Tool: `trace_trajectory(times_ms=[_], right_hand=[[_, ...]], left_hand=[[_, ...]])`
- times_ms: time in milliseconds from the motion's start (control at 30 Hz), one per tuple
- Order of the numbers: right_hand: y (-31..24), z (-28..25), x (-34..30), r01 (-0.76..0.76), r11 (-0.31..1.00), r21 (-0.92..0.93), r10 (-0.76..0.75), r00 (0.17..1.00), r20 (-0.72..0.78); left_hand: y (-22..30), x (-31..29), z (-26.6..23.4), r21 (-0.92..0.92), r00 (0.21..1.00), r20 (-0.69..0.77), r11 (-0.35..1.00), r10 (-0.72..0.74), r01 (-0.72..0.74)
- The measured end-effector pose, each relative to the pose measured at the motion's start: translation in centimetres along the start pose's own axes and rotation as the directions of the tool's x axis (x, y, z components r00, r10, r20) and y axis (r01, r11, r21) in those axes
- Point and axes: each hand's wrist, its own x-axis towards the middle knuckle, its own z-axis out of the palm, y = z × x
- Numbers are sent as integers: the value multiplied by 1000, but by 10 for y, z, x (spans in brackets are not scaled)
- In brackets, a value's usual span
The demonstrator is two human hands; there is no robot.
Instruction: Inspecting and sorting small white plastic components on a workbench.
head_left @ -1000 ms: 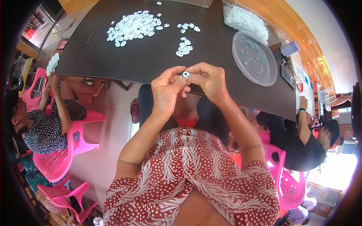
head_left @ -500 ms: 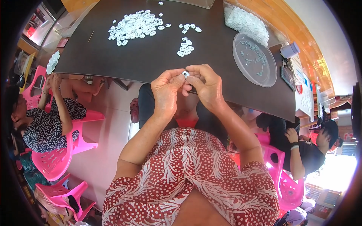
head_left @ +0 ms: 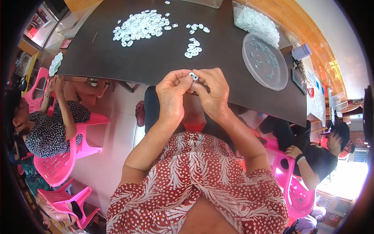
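Just over the near table edge, a small white oval plastic piece [head_left: 193, 77] with two dark holes is pinched between the fingertips of both my hands. My left hand [head_left: 170, 93] holds its left side with thumb and forefinger. My right hand [head_left: 215, 93] is closed on its right side, the forefinger near its top. The fingers partly cover the piece. Beyond my hands lies a small cluster of similar white pieces [head_left: 193, 50]. A larger pile of them [head_left: 141, 25] is spread farther back to the left.
On the right of the dark table [head_left: 105, 58] sits a round clear plastic dish [head_left: 255, 72] with small grey-green bits. Behind it is a heap of white pieces [head_left: 257, 27] in a clear container. One person [head_left: 50, 124] sits at left, another [head_left: 319, 152] at right, near pink chairs.
The white piece has turned in my fingertips, and more of its face with both holes shows. My right fingers have shifted around it. The person at right has lowered an arm.
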Motion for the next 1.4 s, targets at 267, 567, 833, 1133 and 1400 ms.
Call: trace_trajectory(times_ms=[267, 567, 833, 1133, 1400], right_hand=[[-10, -6, -2, -119, 986, 115, 115, 993, 36], [-14, -7, -1, -34, 996, 77, 33, 999, 10], [-14, -5, -4, -23, 996, 88, 24, 1000, -4], [-10, 1, -7, -2, 991, 136, 6, 999, -31], [-11, 6, -5, 91, 992, 90, -88, 995, -34]], left_hand=[[1, -5, -9, 20, 983, 146, 993, 112, -116], [-3, -9, -8, 77, 951, 155, 956, 268, -282], [-15, -9, -13, 101, 926, 139, 925, 352, -366], [-25, -10, -10, 75, 911, 83, 909, 403, -409], [-18, -10, -7, 57, 932, 20, 930, 363, -363]])
